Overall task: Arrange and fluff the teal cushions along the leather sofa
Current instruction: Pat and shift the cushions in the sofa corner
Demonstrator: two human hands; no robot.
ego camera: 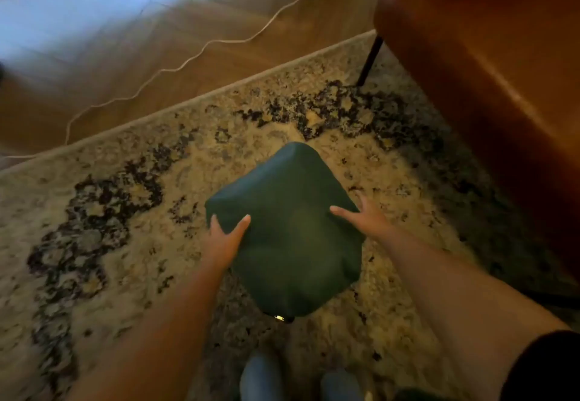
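Holding a teal cushion (282, 228) out in front of me, I am gripping it with one hand on each side. My left hand (224, 237) is clamping the cushion's left edge, thumb lying across the top face and the other fingers wrapping out of sight round the side. My right hand (365, 217) is pressing on the right edge with fingers spread, thumb pointing in over the fabric. The two hands are sitting well apart, with the cushion's width between them. The cushion is turned corner-on, one corner pointing far and another pointing near, where a small zipper pull (279, 317) is showing. Whether it is touching the patterned rug (110, 212) underneath, I cannot tell. The leather sofa (502, 71) is filling the far right, one dark leg (370, 58) planted on the rug's edge. A pale cable (188, 61) is snaking across the wooden floor (94, 39) at the far left. My feet (260, 378) are showing at the near edge.
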